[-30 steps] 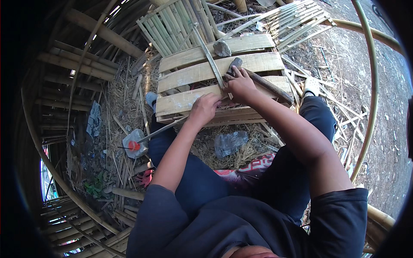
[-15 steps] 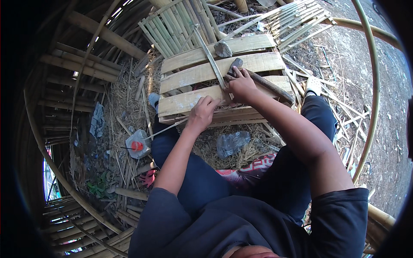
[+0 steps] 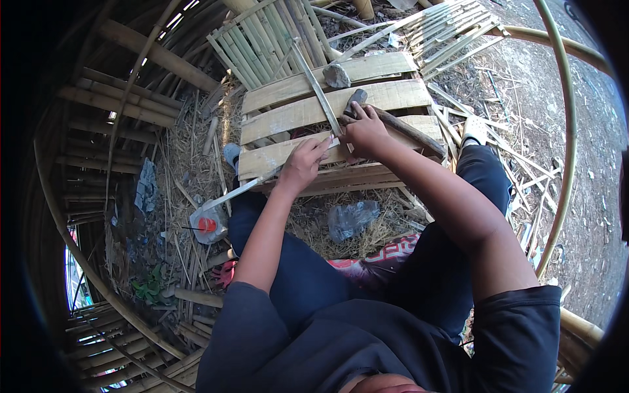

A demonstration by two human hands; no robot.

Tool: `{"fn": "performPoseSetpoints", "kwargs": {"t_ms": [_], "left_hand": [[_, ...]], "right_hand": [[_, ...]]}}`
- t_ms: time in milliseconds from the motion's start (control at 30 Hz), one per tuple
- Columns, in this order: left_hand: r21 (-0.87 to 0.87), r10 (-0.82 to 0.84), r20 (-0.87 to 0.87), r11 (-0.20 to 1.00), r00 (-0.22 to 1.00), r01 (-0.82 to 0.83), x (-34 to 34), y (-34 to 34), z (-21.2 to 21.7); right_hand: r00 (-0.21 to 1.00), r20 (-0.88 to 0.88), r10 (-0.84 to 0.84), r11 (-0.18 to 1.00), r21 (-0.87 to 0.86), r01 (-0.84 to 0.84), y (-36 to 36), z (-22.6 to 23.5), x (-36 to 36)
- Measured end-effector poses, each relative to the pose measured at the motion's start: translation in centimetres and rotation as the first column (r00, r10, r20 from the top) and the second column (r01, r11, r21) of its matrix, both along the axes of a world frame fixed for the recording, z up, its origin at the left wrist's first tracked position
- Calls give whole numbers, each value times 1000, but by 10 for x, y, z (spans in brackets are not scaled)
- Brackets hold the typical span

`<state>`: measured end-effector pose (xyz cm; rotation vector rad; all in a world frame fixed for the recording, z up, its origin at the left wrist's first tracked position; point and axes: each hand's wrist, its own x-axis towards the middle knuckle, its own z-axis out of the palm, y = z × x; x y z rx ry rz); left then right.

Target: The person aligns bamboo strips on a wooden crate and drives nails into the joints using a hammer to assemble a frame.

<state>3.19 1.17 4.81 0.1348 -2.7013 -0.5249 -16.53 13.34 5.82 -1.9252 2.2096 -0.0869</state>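
Note:
A low crate of pale wooden slats [image 3: 268, 160] stands in front of me. Across its top lies a long bamboo strip [image 3: 313, 84], its near end at my right hand [image 3: 365, 136]. That hand is closed on this end, its fingertips partly hidden. My left hand [image 3: 303, 165] is closed round a second bamboo strip [image 3: 239, 190], which slants from the lower left up to the first strip's near end. Whether the two are joined there I cannot tell. A hammer [image 3: 409, 131] with a dark head and wooden handle lies on the slats, just beyond my right hand.
On the crate's far side sits a grey stone [image 3: 337, 76]. Bamboo slat panels [image 3: 262, 49] lean behind it. A red container [image 3: 207, 224] rests on a pale block at the left. Clear plastic [image 3: 354, 219] lies between my legs. Curved bamboo poles [image 3: 567, 131] edge the space.
My left hand has moved slightly up toward my right hand. The strip in it has turned, showing a broader face, and its tip is now near the other strip's end.

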Motion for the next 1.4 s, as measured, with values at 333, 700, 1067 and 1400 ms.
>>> {"fn": "performPoseSetpoints", "kwargs": {"t_ms": [333, 700, 1067, 1400], "left_hand": [[-35, -27, 11, 999, 1000, 27, -8, 3, -14], [-3, -23, 93, 1000, 995, 23, -8, 3, -10], [-73, -136, 167, 986, 976, 150, -13, -14, -4], [91, -313, 86, 948, 946, 305, -27, -31, -3]], "right_hand": [[999, 37, -40, 996, 79, 37, -1, 11, 1], [998, 54, -43, 998, 40, 41, -1, 4, -3], [998, 44, -39, 999, 23, 38, 0, 3, -3], [998, 57, -41, 996, 76, 37, -2, 2, -6]]}}
